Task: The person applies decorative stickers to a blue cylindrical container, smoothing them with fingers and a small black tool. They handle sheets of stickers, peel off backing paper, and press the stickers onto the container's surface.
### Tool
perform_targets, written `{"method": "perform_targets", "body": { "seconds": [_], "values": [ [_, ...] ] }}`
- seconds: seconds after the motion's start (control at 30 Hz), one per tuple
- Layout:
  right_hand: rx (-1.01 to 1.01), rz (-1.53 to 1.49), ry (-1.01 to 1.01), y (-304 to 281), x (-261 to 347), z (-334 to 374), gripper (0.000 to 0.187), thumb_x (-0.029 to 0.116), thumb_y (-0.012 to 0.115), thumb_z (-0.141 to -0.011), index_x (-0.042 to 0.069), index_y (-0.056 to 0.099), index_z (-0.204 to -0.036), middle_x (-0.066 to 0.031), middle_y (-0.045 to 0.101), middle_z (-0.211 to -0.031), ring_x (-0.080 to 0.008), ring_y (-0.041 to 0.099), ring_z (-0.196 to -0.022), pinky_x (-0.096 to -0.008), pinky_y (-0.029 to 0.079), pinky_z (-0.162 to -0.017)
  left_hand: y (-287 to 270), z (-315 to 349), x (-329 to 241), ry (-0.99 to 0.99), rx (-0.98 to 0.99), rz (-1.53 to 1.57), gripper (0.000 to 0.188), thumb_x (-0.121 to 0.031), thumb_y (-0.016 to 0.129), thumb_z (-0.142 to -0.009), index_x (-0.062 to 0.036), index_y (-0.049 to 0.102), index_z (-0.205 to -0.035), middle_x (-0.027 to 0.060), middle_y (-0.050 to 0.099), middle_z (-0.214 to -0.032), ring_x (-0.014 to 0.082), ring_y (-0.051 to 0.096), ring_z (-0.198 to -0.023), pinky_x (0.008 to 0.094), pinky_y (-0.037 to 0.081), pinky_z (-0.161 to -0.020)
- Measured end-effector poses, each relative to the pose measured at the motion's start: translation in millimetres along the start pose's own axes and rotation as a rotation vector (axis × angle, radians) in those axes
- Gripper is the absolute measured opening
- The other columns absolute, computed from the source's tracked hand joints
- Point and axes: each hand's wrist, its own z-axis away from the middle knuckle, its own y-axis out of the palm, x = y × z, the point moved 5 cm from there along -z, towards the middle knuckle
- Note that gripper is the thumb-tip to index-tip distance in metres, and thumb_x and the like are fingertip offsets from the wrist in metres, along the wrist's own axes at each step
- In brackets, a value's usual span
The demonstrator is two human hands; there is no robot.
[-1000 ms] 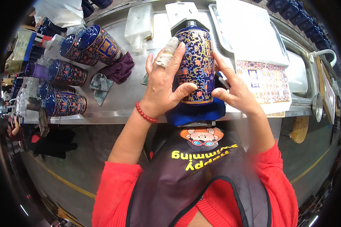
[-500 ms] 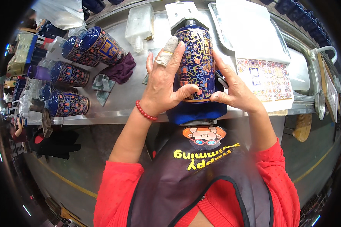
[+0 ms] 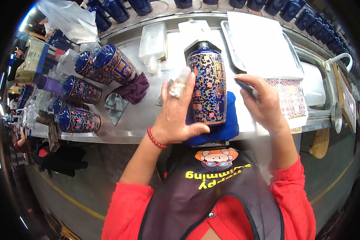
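A dark blue bottle (image 3: 209, 90) with a colourful floral wrap lies in front of me, neck pointing away, its lower part on a blue cloth (image 3: 231, 120). My left hand (image 3: 174, 106) grips its left side, thumb across the lower front; one finger wears a pale, worn finger cover (image 3: 177, 90). To the right of the bottle, apart from it, my right hand (image 3: 264, 100) is closed round a dark, narrow flat tool (image 3: 245, 85). Its exact kind is partly hidden by the fingers.
Several wrapped bottles (image 3: 80, 120) lie at left, near a purple cloth (image 3: 134, 89) and a green patterned pad (image 3: 115, 109). A clear flat bottle (image 3: 153, 44) lies behind. Printed floral sheets (image 3: 288, 96) are at right under white paper (image 3: 264, 44). Blue bottles (image 3: 184, 3) line the far edge.
My right hand has come off the bottle and moved right with the dark tool, which now shows more. The left hand stays on the bottle. The whole view has shifted slightly.
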Motion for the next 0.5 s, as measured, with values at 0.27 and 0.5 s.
{"method": "perform_targets", "body": {
  "seconds": [0.27,0.5],
  "values": [
    [0.237,-0.099,-0.351,36,59,19,0.02,0.01,0.077,-0.08,0.006,0.068,-0.097,-0.0059,0.057,-0.081,-0.0246,0.06,-0.076,-0.0391,0.047,-0.068,17,17,-20,-0.081,-0.092,-0.123,0.114,-0.061,0.075,-0.081,0.0033,0.023,-0.16,0.0272,0.041,-0.155,0.0435,0.042,-0.141,0.0687,0.011,-0.118],
    [-0.118,0.154,-0.13,23,17,53,0.059,-0.016,0.06,-0.081,0.0,0.058,-0.138,-0.0253,0.062,-0.133,-0.0414,0.063,-0.117,-0.0441,0.052,-0.098,27,28,-8,-0.079,-0.142,0.11,0.105,-0.062,0.064,-0.091,0.0057,0.021,-0.16,0.025,0.046,-0.153,0.0415,0.044,-0.143,0.0646,0.002,-0.121]
  ]
}}
